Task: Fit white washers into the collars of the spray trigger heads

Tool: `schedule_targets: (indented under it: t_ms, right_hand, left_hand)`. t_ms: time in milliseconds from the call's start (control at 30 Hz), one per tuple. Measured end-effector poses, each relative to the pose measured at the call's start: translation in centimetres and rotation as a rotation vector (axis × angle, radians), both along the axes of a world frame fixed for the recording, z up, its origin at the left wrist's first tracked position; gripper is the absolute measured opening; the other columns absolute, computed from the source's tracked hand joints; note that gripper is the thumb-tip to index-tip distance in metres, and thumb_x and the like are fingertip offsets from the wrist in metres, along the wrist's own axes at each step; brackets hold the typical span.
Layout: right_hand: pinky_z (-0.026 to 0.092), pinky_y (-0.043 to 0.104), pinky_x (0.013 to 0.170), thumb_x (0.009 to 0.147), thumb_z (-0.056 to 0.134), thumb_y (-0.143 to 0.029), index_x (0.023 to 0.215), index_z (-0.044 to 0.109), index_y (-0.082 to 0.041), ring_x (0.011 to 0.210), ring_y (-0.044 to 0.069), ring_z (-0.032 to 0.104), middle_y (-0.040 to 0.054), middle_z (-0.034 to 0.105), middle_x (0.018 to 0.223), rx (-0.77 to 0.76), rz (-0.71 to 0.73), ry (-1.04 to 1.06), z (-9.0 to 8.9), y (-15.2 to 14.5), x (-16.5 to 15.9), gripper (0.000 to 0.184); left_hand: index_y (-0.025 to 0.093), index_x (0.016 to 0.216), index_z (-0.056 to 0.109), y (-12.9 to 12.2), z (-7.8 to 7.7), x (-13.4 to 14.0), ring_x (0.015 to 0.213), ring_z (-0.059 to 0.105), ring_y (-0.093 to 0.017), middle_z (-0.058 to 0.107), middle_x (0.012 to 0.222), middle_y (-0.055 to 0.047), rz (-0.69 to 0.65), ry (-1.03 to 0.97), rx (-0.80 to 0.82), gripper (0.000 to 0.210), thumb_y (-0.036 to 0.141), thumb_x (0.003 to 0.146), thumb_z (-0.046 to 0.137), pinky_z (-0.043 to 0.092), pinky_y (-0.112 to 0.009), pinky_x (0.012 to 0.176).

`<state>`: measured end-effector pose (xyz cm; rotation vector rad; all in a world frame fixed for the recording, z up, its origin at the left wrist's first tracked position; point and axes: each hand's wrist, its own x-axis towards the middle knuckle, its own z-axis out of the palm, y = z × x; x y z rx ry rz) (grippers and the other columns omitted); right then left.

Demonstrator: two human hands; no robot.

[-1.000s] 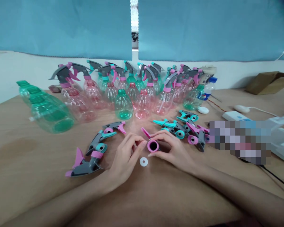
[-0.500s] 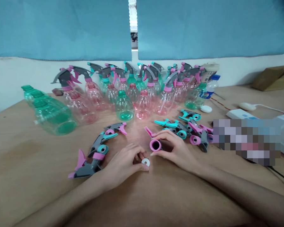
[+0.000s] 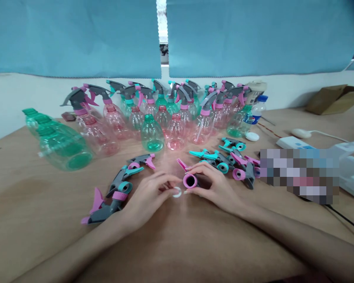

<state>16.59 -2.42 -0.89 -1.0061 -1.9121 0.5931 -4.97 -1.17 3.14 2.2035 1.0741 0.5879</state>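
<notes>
A: What is the left hand [image 3: 150, 193] doing?
B: It grasps the washer [image 3: 179, 193], pinched at the fingertips. The white ring stands tilted there, its near side just past the thumb.

A: And the right hand [image 3: 216, 186]?
B: Closed around a spray head [image 3: 190, 181], thumb below and fingers above. The pink collar faces the wearer, so you look straight into its dark opening. Its pink trigger pokes out beyond the fingers, up and to the left.

A: How close are the two?
B: Very near. The washer sits just left of the collar and a little lower. I can't tell whether they touch.

A: What lies left of the grip?
B: Three loose heads, pink and teal on grey. The nearest [image 3: 104, 212] is beside the left forearm, partly hidden by it.

A: To its right?
B: A cluster [image 3: 222, 168] of more heads, just past the right hand, and farther out a blurred patch that hides whatever is there.

A: Beyond the grip?
B: Open-necked bottles, a green one [image 3: 152, 137] and a pink one [image 3: 176, 135] foremost. Behind them stand bottles with heads fitted. Everything rests on a wooden table [image 3: 177, 243].
</notes>
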Motion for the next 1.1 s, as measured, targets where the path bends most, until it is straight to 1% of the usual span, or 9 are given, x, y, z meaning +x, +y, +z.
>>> schedule_targets:
  t_ms: [133,200,267,367,533,633,767,967,1100]
  right_hand:
    - [0.047,0.039,0.089,0.076,0.073,-0.031,0.098,0.061,-0.024,0.101,0.021,0.058,0.0048,0.063,0.105,-0.023,0.006,0.034,0.2,-0.1,-0.2,0.026]
    - [0.047,0.039,0.088,0.076,0.072,-0.031,0.098,0.061,-0.024,0.099,0.021,0.059,0.0051,0.063,0.103,-0.045,0.018,0.062,0.2,-0.2,-0.3,0.025]
    - [0.048,0.039,0.087,0.077,0.072,-0.031,0.098,0.061,-0.024,0.098,0.021,0.058,0.0052,0.063,0.101,-0.066,0.028,0.094,0.2,-0.2,-0.4,0.025]
    - [0.05,0.038,0.085,0.077,0.071,-0.028,0.098,0.061,-0.023,0.098,0.02,0.059,0.0048,0.062,0.1,-0.098,0.056,0.148,0.0,-0.2,-0.5,0.024]
    - [0.049,0.036,0.086,0.075,0.073,-0.025,0.097,0.061,-0.023,0.095,0.019,0.059,0.0031,0.062,0.099,-0.156,0.094,0.228,-0.6,-0.1,-0.6,0.025]
    - [0.05,0.035,0.085,0.074,0.074,-0.026,0.098,0.061,-0.023,0.095,0.018,0.06,0.0026,0.062,0.1,-0.191,0.119,0.288,-0.7,-0.2,-0.8,0.027]
    - [0.05,0.036,0.086,0.074,0.073,-0.025,0.097,0.061,-0.022,0.094,0.018,0.061,0.0024,0.062,0.098,-0.19,0.135,0.29,-0.7,-0.4,-0.9,0.026]
    - [0.049,0.037,0.088,0.073,0.074,-0.02,0.099,0.062,-0.024,0.097,0.018,0.06,0.0027,0.062,0.101,-0.197,0.132,0.287,-0.8,-0.4,-0.8,0.028]
    - [0.049,0.037,0.088,0.072,0.076,-0.026,0.098,0.061,-0.024,0.097,0.019,0.06,0.0029,0.062,0.101,-0.207,0.125,0.293,-0.7,-0.4,-0.8,0.03]
  left_hand:
    - [0.022,0.093,0.067,0.2,0.9,0.5,0.076,0.062,-0.013,0.065,0.088,0.0,0.055,-0.15,0.324,0.011,0.02,0.088,0.057,0.05,-0.024,0.068]
    - [0.021,0.09,0.067,-0.1,1.0,1.1,0.076,0.061,-0.013,0.065,0.086,-0.001,0.03,-0.209,0.492,0.011,0.016,0.088,0.058,0.05,-0.024,0.07]
    - [0.02,0.091,0.067,-0.4,0.7,1.8,0.078,0.059,-0.013,0.066,0.085,0.0,-0.046,-0.229,0.575,0.012,0.012,0.087,0.058,0.05,-0.025,0.072]
    - [0.02,0.094,0.066,-0.7,-0.3,2.2,0.08,0.057,-0.014,0.069,0.085,-0.001,-0.143,-0.196,0.581,0.013,0.011,0.088,0.058,0.05,-0.025,0.072]
    - [0.02,0.105,0.062,-0.8,-1.7,1.6,0.088,0.057,-0.016,0.071,0.092,-0.002,-0.201,-0.175,0.61,0.021,0.009,0.09,0.051,0.051,-0.028,0.077]
    - [0.019,0.105,0.06,-0.8,-1.8,1.3,0.087,0.058,-0.017,0.07,0.092,-0.003,-0.174,-0.206,0.646,0.02,0.01,0.089,0.053,0.05,-0.031,0.079]
    - [0.019,0.102,0.06,-0.7,-1.8,1.2,0.09,0.058,-0.018,0.068,0.095,-0.005,-0.196,-0.183,0.663,0.016,0.015,0.086,0.057,0.049,-0.034,0.081]
    - [0.02,0.104,0.058,-0.7,-2.0,1.1,0.091,0.057,-0.021,0.067,0.098,-0.006,-0.207,-0.136,0.673,0.021,0.02,0.083,0.059,0.048,-0.036,0.079]
    - [0.021,0.101,0.059,-0.7,-2.1,1.1,0.091,0.056,-0.022,0.066,0.098,-0.007,-0.21,-0.123,0.685,0.019,0.024,0.082,0.058,0.046,-0.037,0.079]
